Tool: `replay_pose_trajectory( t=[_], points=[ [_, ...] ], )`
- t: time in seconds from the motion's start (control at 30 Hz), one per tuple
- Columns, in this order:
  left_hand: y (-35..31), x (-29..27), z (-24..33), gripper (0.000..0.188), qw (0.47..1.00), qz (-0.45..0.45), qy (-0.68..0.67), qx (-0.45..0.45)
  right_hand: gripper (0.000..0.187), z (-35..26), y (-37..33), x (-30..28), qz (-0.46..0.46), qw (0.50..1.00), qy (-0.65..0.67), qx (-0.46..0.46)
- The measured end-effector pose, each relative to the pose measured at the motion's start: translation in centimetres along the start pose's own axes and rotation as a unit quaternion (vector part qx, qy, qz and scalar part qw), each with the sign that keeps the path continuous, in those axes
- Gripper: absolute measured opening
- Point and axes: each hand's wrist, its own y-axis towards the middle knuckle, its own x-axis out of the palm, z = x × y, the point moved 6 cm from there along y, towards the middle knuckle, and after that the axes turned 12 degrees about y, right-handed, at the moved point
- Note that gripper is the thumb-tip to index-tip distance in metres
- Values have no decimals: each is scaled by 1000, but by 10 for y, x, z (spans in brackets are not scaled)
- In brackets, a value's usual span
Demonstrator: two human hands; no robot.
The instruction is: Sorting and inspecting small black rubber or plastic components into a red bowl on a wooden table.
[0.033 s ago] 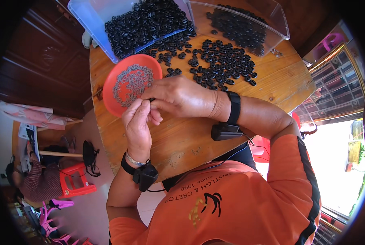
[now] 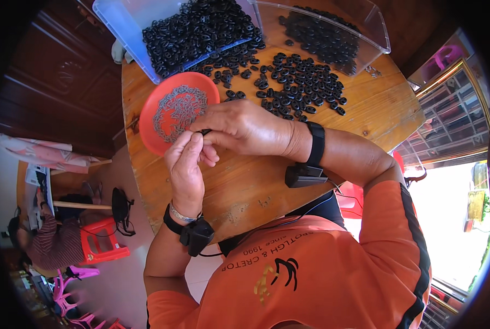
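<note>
My right hand [image 2: 250,129] pinches a small black piece [image 2: 204,131] between thumb and forefinger, over the near edge of the plate. Thumb and forefinger of my left hand [image 2: 185,167] close on the piece's left end, so the fingertips of both hands meet there. Most of that piece is hidden by the fingers. Just beyond them, an orange-red plate [image 2: 150,104] holds many small grey metal pins or screws [image 2: 182,104]. To the right of the plate, many loose black oval pieces with holes [image 2: 297,85] lie spread over the wooden table [image 2: 365,115].
A clear bin [image 2: 125,41] tipped toward me spills black pieces at the back left. Another clear bin [image 2: 373,41] with black pieces stands at the back right. Black straps with boxy devices [image 2: 196,236] sit on both wrists. A person [image 2: 58,244] sits left, near a red stool [image 2: 105,241].
</note>
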Motion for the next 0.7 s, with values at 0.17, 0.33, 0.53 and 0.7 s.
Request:
replay_pose_trajectory(
  t=[0.17,0.33,0.53,0.7],
  points=[
    [-1,-14,3,27,996,-3,66,56,37,6,2,5,18,996,88,8],
    [1,-16,4,27,995,2,75,65,38,13,3,6,20,995,100,23],
    [3,-16,8,27,994,5,81,75,40,10,4,4,15,998,63,-12],
    [1,-16,7,27,993,3,87,77,41,11,3,5,17,997,78,-2]
  ],
)
